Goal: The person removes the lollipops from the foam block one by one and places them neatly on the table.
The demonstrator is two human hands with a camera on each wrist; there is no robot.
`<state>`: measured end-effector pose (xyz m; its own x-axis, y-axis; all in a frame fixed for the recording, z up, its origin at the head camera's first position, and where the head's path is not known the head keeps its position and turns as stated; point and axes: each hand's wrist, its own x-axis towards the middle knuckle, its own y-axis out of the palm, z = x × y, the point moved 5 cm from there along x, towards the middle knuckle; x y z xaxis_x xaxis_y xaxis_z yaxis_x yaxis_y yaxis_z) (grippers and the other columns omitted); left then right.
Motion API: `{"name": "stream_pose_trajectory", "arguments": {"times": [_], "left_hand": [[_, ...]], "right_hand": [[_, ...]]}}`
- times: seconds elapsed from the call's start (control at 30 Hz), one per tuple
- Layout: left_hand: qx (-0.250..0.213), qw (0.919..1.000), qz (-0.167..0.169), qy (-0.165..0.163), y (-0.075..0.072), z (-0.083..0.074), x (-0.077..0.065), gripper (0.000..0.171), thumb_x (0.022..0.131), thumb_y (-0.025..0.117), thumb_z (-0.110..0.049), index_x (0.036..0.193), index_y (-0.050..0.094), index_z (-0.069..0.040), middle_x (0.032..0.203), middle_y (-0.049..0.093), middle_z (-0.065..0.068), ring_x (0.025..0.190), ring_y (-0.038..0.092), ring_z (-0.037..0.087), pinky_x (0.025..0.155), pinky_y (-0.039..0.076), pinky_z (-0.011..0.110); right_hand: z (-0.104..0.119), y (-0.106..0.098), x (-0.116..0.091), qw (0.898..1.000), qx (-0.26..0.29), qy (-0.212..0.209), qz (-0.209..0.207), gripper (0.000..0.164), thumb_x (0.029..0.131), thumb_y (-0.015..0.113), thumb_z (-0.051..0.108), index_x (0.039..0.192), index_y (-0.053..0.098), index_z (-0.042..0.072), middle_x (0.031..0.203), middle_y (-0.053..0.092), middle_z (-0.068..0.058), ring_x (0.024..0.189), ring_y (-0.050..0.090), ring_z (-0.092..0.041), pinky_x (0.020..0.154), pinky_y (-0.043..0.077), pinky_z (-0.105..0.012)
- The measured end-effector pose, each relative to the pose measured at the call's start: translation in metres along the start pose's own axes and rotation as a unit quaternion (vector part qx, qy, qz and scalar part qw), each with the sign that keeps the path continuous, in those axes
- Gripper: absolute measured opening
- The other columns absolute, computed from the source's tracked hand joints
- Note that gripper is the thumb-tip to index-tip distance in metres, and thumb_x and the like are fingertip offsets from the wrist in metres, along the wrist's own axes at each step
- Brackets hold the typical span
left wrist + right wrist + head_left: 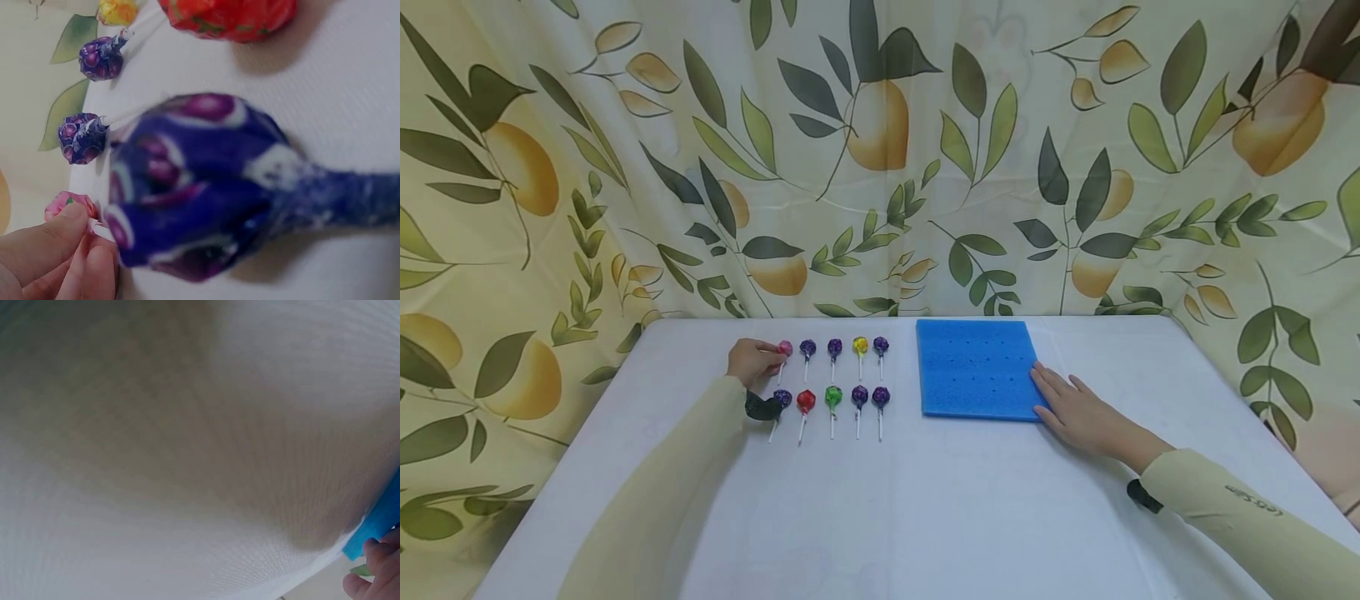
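At the left end of the back row, my left hand (752,362) pinches a pink lollipop (785,348) by its wrapped head and stick. The left wrist view shows the thumb and fingers on that pink lollipop (65,204), while a purple lollipop (194,181) looms large in front. My right hand (1086,417) lies with fairly straight fingers against the right edge of a blue foam board (977,407) dotted with rows of small holes. Only part of the right hand (378,569) and a corner of the blue board (381,515) appear in the right wrist view.
Two rows of lollipops lie left of the board, sticks toward me: several purple ones (835,347), a yellow one (861,344), a red one (806,402) and a green one (833,397). A white cloth covers the table (895,517). Behind hangs a leaf-patterned curtain (880,225).
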<state>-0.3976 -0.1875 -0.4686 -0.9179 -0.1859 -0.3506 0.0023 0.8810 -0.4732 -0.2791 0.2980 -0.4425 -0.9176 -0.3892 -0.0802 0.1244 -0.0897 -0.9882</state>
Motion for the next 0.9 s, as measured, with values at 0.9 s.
{"name": "stream_pose_trajectory", "arguments": {"times": [0.9], "left_hand": [[0.015, 0.9967, -0.003, 0.08, -0.021, -0.002, -0.029, 0.048, 0.098, 0.04, -0.026, 0.134, 0.045, 0.005, 0.128, 0.057, 0.025, 0.1, 0.066, 0.027, 0.091, 0.052, 0.034]], "right_hand": [[-0.012, -0.002, 0.003, 1.0, -0.015, 0.008, -0.005, 0.073, 0.098, 0.042, 0.043, 0.145, 0.02, -0.007, 0.153, 0.019, -0.028, 0.14, 0.018, -0.045, 0.112, 0.013, -0.064]]}}
